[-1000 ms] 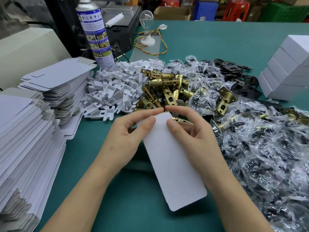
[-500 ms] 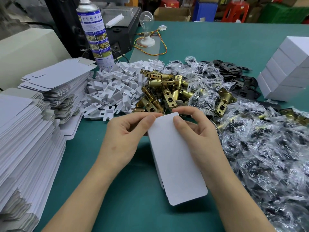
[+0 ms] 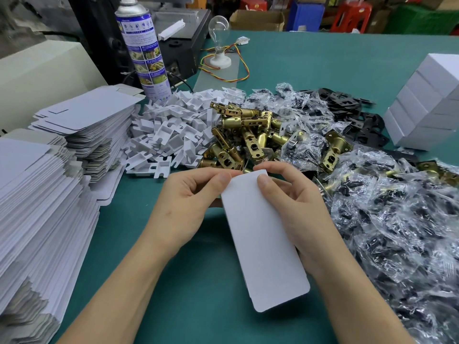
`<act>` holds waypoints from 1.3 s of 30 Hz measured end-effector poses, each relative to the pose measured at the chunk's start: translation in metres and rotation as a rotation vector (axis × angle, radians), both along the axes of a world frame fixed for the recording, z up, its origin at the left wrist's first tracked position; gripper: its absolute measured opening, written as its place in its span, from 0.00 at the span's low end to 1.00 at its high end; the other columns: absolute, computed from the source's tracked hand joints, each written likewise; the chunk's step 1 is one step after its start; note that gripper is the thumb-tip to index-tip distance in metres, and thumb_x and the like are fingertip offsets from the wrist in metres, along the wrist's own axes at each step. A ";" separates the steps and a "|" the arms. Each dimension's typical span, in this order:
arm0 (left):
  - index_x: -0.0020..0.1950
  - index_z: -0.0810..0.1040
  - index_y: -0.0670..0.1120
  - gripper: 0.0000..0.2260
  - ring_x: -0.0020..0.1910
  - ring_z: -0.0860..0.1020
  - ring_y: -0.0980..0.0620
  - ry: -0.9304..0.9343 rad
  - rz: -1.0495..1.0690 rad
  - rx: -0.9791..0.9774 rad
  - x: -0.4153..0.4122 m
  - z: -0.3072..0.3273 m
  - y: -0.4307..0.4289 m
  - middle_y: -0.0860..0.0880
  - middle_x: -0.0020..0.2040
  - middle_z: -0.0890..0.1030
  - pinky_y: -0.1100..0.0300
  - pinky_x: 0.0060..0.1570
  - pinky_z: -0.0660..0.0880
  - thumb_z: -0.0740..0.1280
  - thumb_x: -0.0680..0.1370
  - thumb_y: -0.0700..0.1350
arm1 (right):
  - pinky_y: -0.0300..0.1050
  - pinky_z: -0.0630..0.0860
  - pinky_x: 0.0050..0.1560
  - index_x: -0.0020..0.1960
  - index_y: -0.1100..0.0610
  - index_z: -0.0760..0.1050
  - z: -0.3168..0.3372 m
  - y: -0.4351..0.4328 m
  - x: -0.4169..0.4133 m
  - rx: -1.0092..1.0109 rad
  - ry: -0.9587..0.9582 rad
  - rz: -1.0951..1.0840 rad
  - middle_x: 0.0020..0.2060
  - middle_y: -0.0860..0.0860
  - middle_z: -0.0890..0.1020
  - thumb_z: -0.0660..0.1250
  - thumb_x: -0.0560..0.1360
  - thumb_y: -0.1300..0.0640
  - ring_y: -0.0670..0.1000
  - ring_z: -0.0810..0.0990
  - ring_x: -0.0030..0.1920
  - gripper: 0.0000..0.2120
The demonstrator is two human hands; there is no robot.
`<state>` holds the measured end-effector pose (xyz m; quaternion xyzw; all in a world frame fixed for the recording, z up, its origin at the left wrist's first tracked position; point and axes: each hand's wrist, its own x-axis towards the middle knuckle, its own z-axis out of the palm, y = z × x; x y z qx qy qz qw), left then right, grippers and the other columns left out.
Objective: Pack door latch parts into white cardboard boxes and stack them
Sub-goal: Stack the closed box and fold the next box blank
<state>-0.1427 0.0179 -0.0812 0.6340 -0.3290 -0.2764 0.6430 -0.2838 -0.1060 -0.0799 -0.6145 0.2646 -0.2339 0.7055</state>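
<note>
Holding one white cardboard box (image 3: 265, 244) between two hands, near centre, over the green table (image 3: 198, 306). The box is unassembled, one long white panel facing up, its rounded flap at the near end. Whether the near end touches the table cannot be told.

- Left hand (image 3: 188, 207): thumb on top of the box's far left corner, fingers curled behind it, pinching the card.
- Right hand (image 3: 295, 204): thumb on the far right corner, fingers curled behind, pinching the same end.

Counts:
- Flat box blanks: two stacks at left, a tall near stack (image 3: 37, 219) and a lower far stack (image 3: 87, 120). Sheets too many to count.
- White plastic pieces (image 3: 169, 130): one loose heap, just beyond the left hand.
- Brass latches (image 3: 243, 135): one tangled pile, touching the plastic heap, just beyond the box's far end; exact number not readable. One more latch (image 3: 332, 150) lies apart among the bags.
- Clear screw bags (image 3: 397, 219): one wide drift filling the right side.
- Black plates (image 3: 352, 112): one scatter, far right of the latches.
- Finished boxes (image 3: 427, 103): one stack at far right, at least four tiers showing, cut by the frame edge.
- Spray can (image 3: 141, 50): one, upright, far left.
- Light bulb (image 3: 218, 28): one, upright on a white base, far centre.
</note>
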 end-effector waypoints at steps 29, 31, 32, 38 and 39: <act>0.50 0.83 0.58 0.07 0.34 0.84 0.54 -0.404 0.345 0.147 0.028 -0.013 0.006 0.57 0.40 0.85 0.68 0.34 0.73 0.68 0.82 0.46 | 0.46 0.81 0.57 0.55 0.43 0.78 -0.011 -0.016 -0.002 -0.563 0.177 0.168 0.49 0.41 0.86 0.79 0.72 0.58 0.43 0.85 0.51 0.17; 0.50 0.83 0.57 0.04 0.35 0.82 0.53 -0.442 0.436 0.164 0.035 -0.017 0.008 0.57 0.43 0.84 0.60 0.36 0.76 0.68 0.81 0.50 | 0.47 0.80 0.59 0.55 0.44 0.78 -0.012 -0.017 -0.002 -0.605 0.220 0.195 0.49 0.40 0.86 0.79 0.72 0.58 0.42 0.84 0.53 0.17; 0.50 0.82 0.57 0.02 0.35 0.81 0.55 -0.483 0.494 0.195 0.040 -0.018 0.009 0.57 0.44 0.84 0.57 0.38 0.76 0.69 0.80 0.51 | 0.48 0.80 0.60 0.56 0.43 0.78 -0.012 -0.017 -0.003 -0.626 0.248 0.217 0.49 0.40 0.86 0.79 0.72 0.57 0.41 0.84 0.54 0.18; 0.63 0.78 0.51 0.16 0.51 0.80 0.45 -0.627 0.635 0.490 0.065 -0.026 0.019 0.47 0.61 0.77 0.46 0.56 0.77 0.75 0.77 0.48 | 0.42 0.76 0.60 0.59 0.40 0.77 -0.012 -0.019 -0.004 -0.682 0.306 0.266 0.51 0.36 0.84 0.78 0.72 0.53 0.38 0.80 0.56 0.20; 0.65 0.78 0.50 0.17 0.55 0.79 0.43 -0.639 0.618 0.518 0.067 -0.028 0.020 0.46 0.62 0.76 0.45 0.58 0.77 0.75 0.77 0.48 | 0.43 0.76 0.61 0.60 0.39 0.76 -0.012 -0.019 -0.004 -0.679 0.305 0.271 0.52 0.36 0.84 0.78 0.71 0.53 0.38 0.80 0.57 0.21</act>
